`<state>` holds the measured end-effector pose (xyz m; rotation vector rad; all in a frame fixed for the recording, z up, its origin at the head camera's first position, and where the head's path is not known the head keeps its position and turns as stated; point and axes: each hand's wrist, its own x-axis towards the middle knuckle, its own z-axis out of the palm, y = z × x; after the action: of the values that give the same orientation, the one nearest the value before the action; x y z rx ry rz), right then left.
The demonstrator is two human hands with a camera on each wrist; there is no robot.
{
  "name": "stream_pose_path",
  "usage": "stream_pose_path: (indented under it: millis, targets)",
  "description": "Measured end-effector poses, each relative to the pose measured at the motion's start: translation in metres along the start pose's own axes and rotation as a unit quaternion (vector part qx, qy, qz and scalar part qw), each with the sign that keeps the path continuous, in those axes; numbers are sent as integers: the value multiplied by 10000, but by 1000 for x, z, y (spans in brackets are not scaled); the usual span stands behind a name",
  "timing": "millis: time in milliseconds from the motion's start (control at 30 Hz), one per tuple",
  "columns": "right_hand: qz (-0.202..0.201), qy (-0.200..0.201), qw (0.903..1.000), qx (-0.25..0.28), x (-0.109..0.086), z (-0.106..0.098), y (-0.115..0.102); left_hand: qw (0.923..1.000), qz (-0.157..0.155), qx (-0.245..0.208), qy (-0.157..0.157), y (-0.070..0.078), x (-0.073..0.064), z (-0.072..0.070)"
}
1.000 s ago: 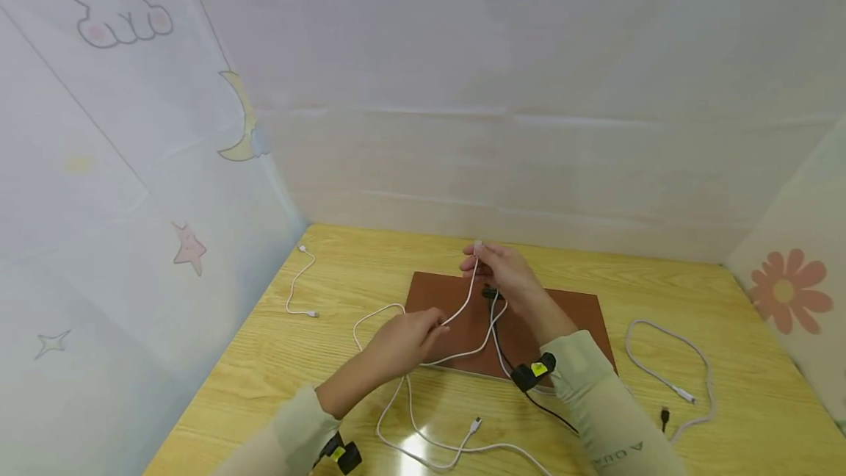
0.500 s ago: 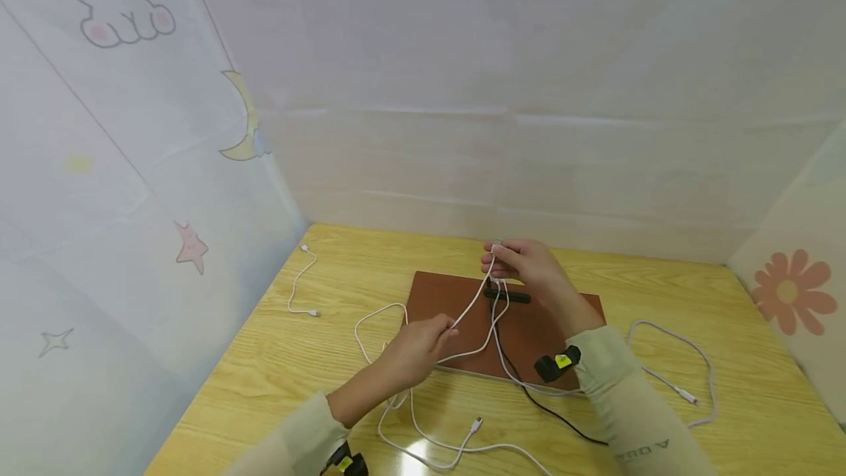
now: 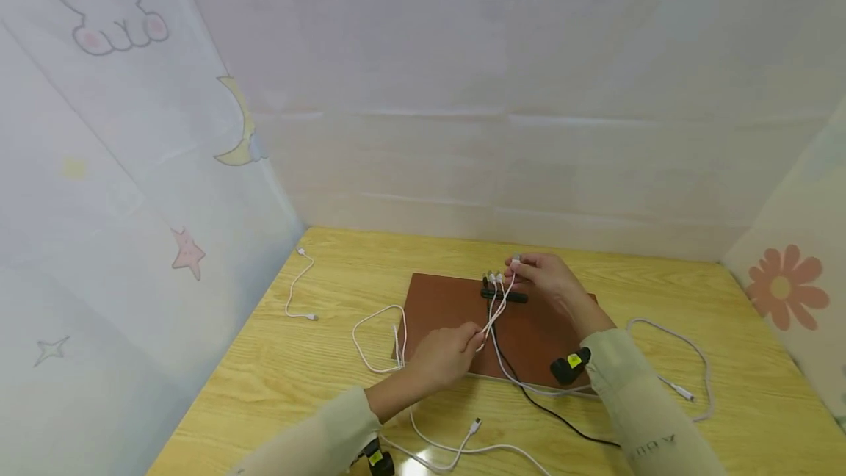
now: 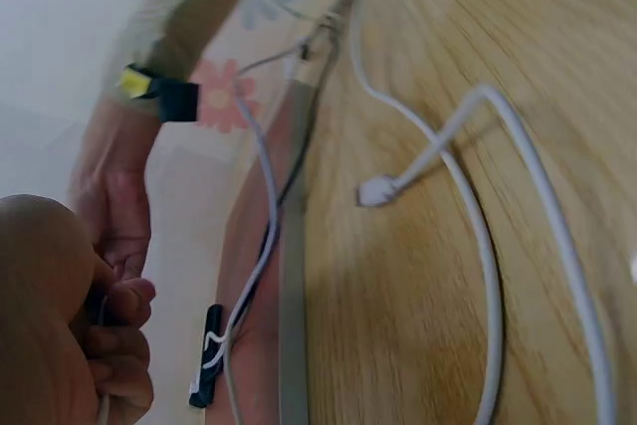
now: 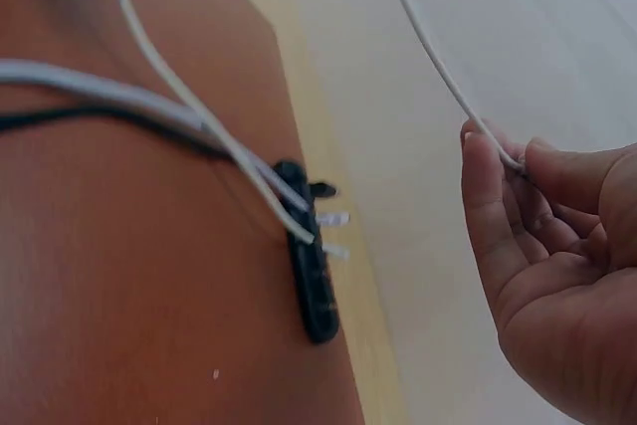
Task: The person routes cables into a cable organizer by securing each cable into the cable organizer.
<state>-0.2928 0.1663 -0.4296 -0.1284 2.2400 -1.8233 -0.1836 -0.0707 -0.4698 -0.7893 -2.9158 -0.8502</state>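
My right hand (image 3: 545, 278) pinches a white USB cable close to its plug (image 3: 515, 261), raised above the back edge of a brown board. Lower and further left, my left hand (image 3: 449, 355) holds the same cable between thumb and curled fingers. On the board sits a black cable clip (image 5: 317, 306) with several slots. One black cable (image 5: 109, 114), one thicker pale cable (image 5: 90, 79) and one white cable (image 5: 164, 77) lie in it, ends poking out past the back. The plug itself is mostly hidden by fingers in the right wrist view.
The brown board (image 3: 429, 300) lies on a wooden table (image 3: 264, 373). A short white cable (image 3: 291, 289) lies at the back left, a pale cable (image 3: 703, 366) at the right. Another white plug (image 3: 474, 427) rests near the front. Patterned sheets (image 3: 423, 94) hang behind and beside.
Both hands have moved right with the white cable, the right one also slightly down since half a second ago. The cable clip, formerly partly covered by the right hand, shows more fully.
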Motion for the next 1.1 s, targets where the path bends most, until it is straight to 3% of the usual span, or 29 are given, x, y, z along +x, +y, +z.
stream_pose_path:
  millis: [100,167,267,467,600,767,900,1100]
  targets:
    - [36,101,9990,-433,5,-4,7,9912,306,1277,143,9,4,13]
    - [16,109,9978,-649,8,-6,10,9818,454,1840,154,13,7,21]
    - [45,132,9957,-916,12,-10,15,9714,661,2282,38,17,13,29]
    - [189,80,9889,-1470,20,-16,24,9613,770,2628,-306,23,28,37]
    - [203,121,9788,-2033,24,-18,36,9565,697,2780,-547,27,36,42]
    - [189,186,9690,-2456,27,-12,52,9498,658,2968,-742,29,36,47]
    - [123,432,9635,-2637,32,-7,58,9428,671,3185,-722,26,38,47]
    - [32,550,9508,-3047,37,-7,57,9419,583,3171,-944,26,44,44]
